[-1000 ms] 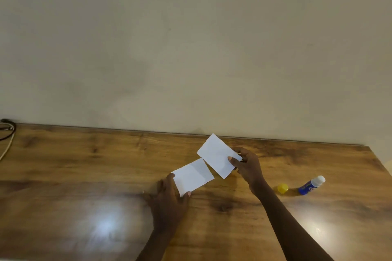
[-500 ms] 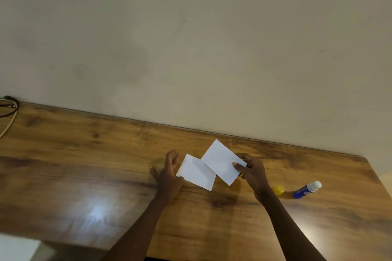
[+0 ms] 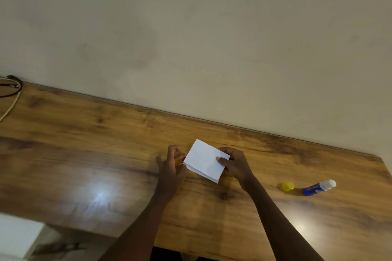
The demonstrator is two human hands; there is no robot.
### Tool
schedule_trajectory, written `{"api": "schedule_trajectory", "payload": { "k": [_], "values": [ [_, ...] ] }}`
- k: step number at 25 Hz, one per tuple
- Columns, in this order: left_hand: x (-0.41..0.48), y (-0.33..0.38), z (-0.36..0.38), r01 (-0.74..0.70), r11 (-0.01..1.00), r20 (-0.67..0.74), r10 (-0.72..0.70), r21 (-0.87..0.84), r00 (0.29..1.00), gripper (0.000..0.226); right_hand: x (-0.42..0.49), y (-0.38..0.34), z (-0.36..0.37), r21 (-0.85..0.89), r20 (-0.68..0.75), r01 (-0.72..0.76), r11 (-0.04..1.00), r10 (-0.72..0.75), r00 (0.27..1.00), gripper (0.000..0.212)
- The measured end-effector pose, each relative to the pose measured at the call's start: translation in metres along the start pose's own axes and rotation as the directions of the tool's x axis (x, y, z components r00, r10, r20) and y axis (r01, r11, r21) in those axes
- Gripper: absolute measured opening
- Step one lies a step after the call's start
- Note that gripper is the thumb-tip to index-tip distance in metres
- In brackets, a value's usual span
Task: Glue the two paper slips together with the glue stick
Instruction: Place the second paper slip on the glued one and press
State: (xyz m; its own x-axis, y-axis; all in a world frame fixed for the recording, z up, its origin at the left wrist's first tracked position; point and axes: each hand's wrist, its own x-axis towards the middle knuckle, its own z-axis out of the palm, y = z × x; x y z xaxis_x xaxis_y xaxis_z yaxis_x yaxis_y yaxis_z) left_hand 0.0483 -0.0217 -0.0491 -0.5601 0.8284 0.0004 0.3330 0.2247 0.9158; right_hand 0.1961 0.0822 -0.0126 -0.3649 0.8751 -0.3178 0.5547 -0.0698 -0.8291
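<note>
Two white paper slips (image 3: 204,160) stacked, long axis slanting toward the far-left.
Right hand (image 3: 235,163) pinches their right edge; left hand (image 3: 170,164), fingers curled, touches the left edge.

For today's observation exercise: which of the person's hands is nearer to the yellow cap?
The right hand; the yellow cap lies just to its right. The left hand is farther, beyond the paper slips.

Bare table (image 3: 84,154) lies left of the hands; yellow cap (image 3: 287,186) and glue stick (image 3: 319,187) occupy the right.
</note>
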Motion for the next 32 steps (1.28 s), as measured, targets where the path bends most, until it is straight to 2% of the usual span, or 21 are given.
{"api": "schedule_trajectory", "payload": {
  "k": [5,14,21,26,32],
  "values": [
    [0.000,0.000,0.000,0.000,1.000,-0.001,0.000,0.016,1.000,0.043,0.004,0.003,0.005,-0.082,0.012,-0.033,0.996,0.034,0.999,0.032],
    [0.001,0.000,0.001,-0.030,0.995,0.003,0.030,0.097,1.000,0.045,0.004,0.002,0.007,-0.162,0.015,-0.004,0.987,0.007,1.000,0.032],
    [0.002,-0.001,0.003,-0.022,0.990,0.006,0.021,0.140,1.000,0.047,0.006,0.002,0.006,-0.172,0.033,0.020,0.985,-0.015,0.999,0.031],
    [0.002,-0.001,0.003,-0.053,0.992,0.017,0.051,0.114,0.999,0.048,0.006,0.003,0.009,-0.209,0.015,0.054,0.977,-0.052,0.999,0.030],
    [0.002,-0.004,0.004,-0.092,0.978,0.013,0.091,0.188,0.996,0.044,0.008,0.001,0.016,-0.312,-0.050,0.079,0.947,-0.099,0.994,0.028]
  ]
}}
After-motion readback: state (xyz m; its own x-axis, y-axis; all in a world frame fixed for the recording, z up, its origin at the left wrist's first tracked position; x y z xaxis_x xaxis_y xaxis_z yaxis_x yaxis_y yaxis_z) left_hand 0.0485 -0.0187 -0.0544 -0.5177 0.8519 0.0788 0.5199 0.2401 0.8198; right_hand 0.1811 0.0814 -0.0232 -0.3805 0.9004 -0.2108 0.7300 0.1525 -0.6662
